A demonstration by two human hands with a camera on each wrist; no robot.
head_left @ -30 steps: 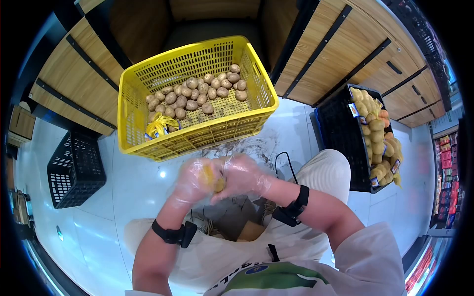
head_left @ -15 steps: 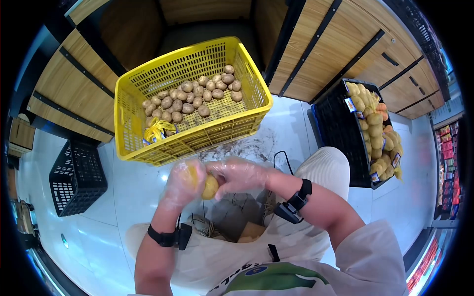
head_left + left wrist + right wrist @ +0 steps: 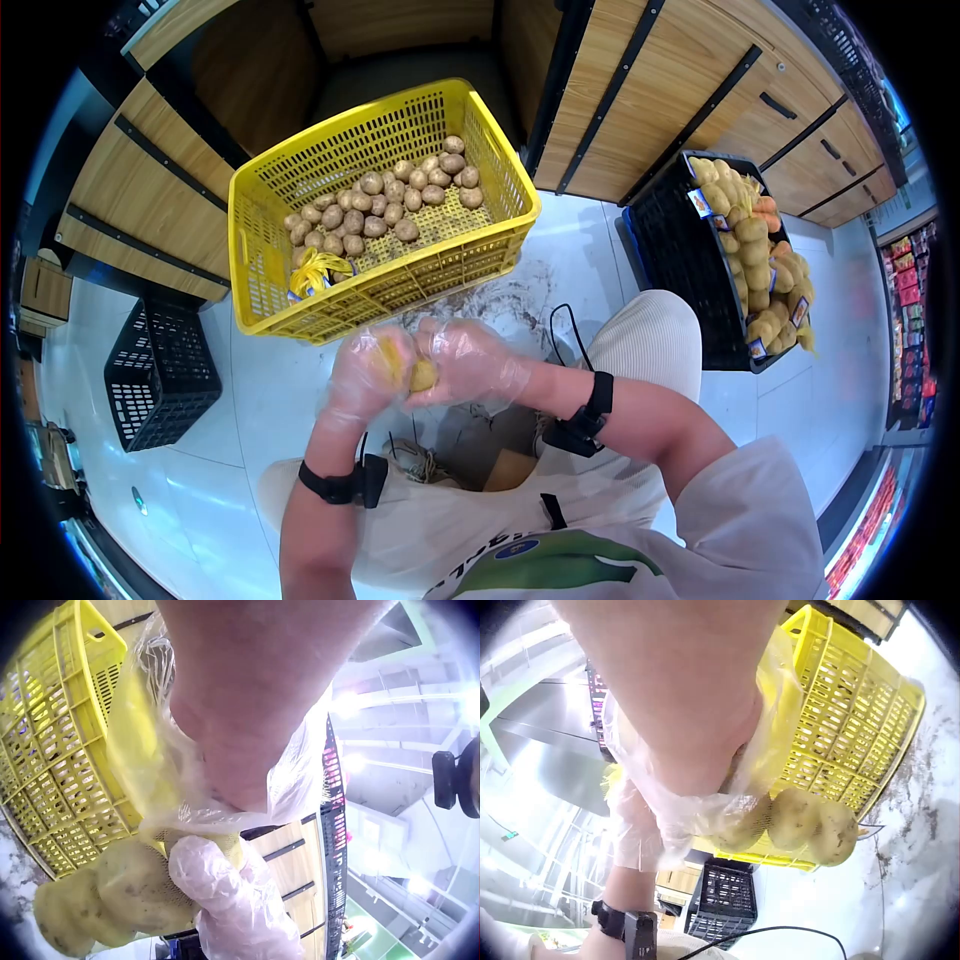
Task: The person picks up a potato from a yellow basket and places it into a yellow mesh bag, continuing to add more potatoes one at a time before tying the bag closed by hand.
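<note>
Both hands wear clear plastic gloves and meet low in front of the yellow crate. My left hand grips a yellow mesh bag of potatoes at its gathered end, with yellow netting showing through the glove. Fingers of my right hand curl against the same bag from the other side, pinching the netting beside the left hand in the left wrist view. Several potatoes bulge in the mesh below the hands. In the head view only a small part of the bag shows between the gloves.
Loose potatoes lie in the crate beside a bundle of yellow mesh bags. A black crate at right holds filled net bags. Another black crate stands at left. Wooden cabinets line the back.
The right hand has shifted a little and closed in beside the left hand around the bag's potato. The head view has turned slightly, so the crates sit further left in it.
</note>
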